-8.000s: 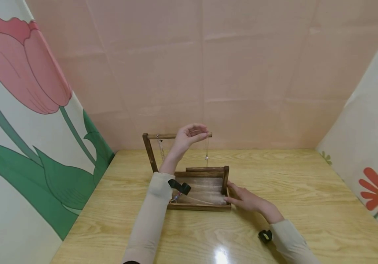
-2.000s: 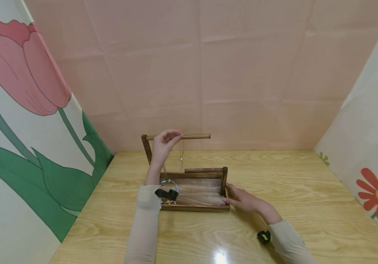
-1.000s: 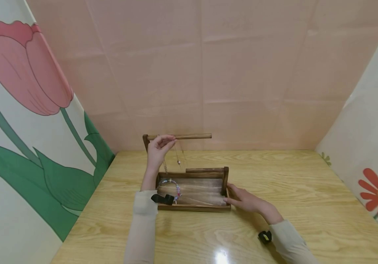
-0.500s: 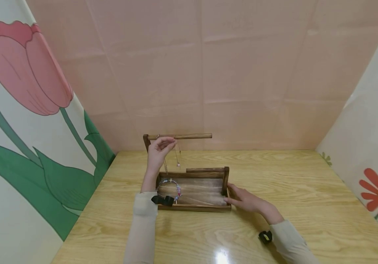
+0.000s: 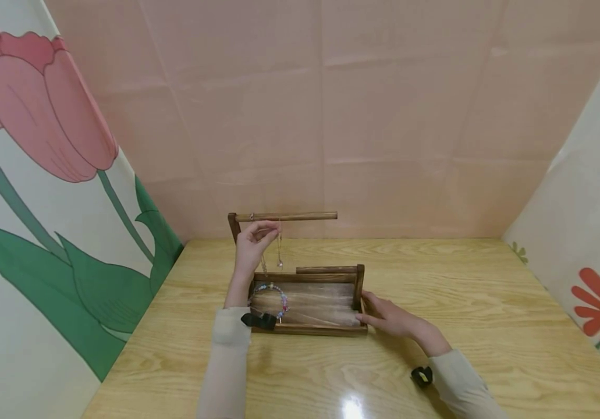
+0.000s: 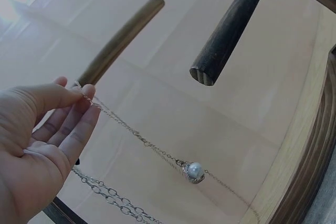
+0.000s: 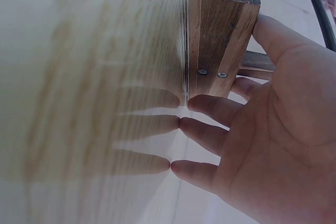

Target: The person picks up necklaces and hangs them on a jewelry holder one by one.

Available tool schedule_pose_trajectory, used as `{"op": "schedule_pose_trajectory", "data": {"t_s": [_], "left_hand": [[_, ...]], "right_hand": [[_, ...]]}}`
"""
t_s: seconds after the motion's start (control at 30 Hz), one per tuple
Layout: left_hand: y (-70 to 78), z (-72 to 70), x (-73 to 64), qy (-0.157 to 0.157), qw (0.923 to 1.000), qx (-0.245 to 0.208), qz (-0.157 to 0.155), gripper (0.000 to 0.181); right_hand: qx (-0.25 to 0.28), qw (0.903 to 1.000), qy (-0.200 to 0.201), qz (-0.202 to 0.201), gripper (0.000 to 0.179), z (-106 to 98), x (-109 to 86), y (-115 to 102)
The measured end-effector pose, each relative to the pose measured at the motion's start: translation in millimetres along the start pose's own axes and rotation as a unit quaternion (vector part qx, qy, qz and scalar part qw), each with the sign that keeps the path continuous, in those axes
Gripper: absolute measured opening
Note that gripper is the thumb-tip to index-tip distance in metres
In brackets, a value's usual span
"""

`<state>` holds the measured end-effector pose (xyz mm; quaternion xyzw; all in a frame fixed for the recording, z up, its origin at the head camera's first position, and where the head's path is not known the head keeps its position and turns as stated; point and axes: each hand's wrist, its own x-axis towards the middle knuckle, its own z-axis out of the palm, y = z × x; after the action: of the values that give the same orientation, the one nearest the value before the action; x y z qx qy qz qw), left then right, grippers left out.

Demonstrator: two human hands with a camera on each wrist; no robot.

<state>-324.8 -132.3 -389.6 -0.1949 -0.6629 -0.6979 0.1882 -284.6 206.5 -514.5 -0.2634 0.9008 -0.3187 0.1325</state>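
The likeliest mishap is a slip of the necklace (image 6: 146, 142), whose thin chain the left grip (image 5: 250, 247) pinches between thumb and fingertips, right at the upper rod (image 5: 286, 217); the pictures do not settle whether it loops over the wood. If it does not, loosening the pinch would drop it, the pearl (image 6: 195, 170) probably pulling it down toward the tray (image 5: 326, 330). The silver chain (image 6: 109, 192) hangs just beside the left grip, so a careless pass could snag the two together. A tug sideways could also draw a looped strand off the rod's free end. The right grip (image 5: 391, 317), fingers extended and holding nothing, touches the tray's right end; should that contact lapse during a pull, the tray may skid on the surface (image 5: 462, 302), jolting the bracelet (image 5: 283, 297) inside it.
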Motion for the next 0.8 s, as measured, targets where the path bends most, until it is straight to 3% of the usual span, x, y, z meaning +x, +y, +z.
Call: {"op": "schedule_pose_trajectory", "data": {"t_s": [0.3, 0.53, 0.8], "left_hand": [[11.1, 5.1, -5.1, -0.006, 0.9999, 0.003, -0.008, 0.024], [4.2, 4.2, -6.7, -0.005, 1.0, -0.003, -0.004, 0.021], [-1.3, 2.1, -9.3, -0.011, 0.9995, 0.029, -0.002, 0.021]], "right_hand": [[-0.001, 1.0, 0.0, 0.0, 0.078, -0.5, -0.2, -0.5], [0.006, 1.0, 0.0, 0.002, 0.078, -0.5, -0.1, -0.9], [0.011, 0.9999, -0.003, 0.013, 0.079, 0.3, 0.4, 0.6]]}}
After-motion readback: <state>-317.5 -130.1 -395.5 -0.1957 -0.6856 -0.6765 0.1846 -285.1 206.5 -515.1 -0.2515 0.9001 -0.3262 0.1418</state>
